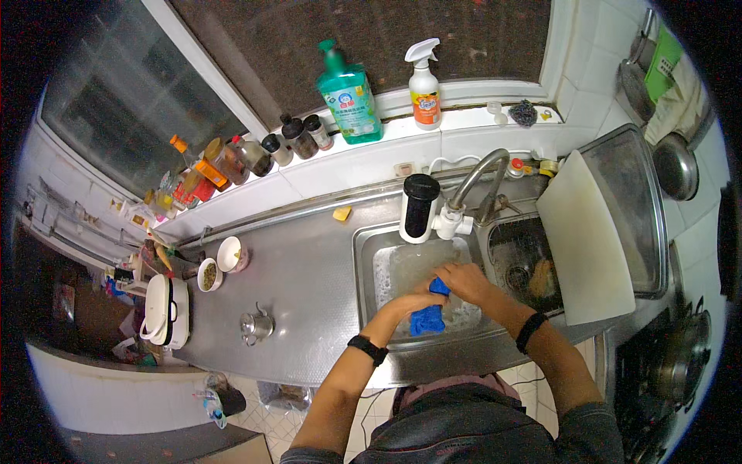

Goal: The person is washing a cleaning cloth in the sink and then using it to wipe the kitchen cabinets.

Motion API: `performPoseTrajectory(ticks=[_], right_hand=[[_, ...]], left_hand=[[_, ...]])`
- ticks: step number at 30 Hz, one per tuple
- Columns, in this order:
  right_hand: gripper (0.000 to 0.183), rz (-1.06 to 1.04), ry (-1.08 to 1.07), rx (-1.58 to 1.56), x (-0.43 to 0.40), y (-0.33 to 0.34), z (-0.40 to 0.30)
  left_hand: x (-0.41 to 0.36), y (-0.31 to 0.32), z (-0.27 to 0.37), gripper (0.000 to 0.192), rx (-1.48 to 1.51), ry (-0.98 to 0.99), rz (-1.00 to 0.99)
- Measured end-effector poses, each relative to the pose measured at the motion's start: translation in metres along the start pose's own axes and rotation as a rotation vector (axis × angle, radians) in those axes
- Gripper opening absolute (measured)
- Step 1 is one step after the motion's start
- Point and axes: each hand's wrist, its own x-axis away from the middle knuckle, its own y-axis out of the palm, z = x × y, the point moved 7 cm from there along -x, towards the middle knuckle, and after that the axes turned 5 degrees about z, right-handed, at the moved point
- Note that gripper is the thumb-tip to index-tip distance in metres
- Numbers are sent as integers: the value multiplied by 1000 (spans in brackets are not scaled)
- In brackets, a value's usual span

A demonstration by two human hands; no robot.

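Note:
Both hands are over the soapy water in the left basin of a stainless steel sink (pixel 371 272). My left hand (pixel 418 300) grips a bunched blue cloth (pixel 428 321), part of which hangs down below it. At the cloth's upper end, my right hand (pixel 464 281) is closed around it. Above the basin stand a curved metal faucet (pixel 478 168) and a black-and-white tap water filter (pixel 420 209). Suds float along the basin's left side and near the cloth. The fingertips are partly hidden by the cloth and by each other.
A white cutting board (pixel 588 249) leans by the right basin (pixel 524 261). A yellow sponge piece (pixel 342 213), a metal pitcher (pixel 256 326), two bowls and a white appliance (pixel 165 313) stand on the counter. A green soap bottle (pixel 351 107) and spray bottle (pixel 425 98) line the sill; a pot (pixel 684 359) sits right.

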Motion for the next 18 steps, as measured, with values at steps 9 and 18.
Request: performPoseTrajectory(ticks=[9, 18], right_hand=[[21, -284, 137, 93, -6, 11, 4], [24, -283, 396, -329, 8, 42, 10]], left_hand=[[-10, -14, 26, 42, -911, 531, 396], [-1, -15, 25, 33, -1305, 623, 515]])
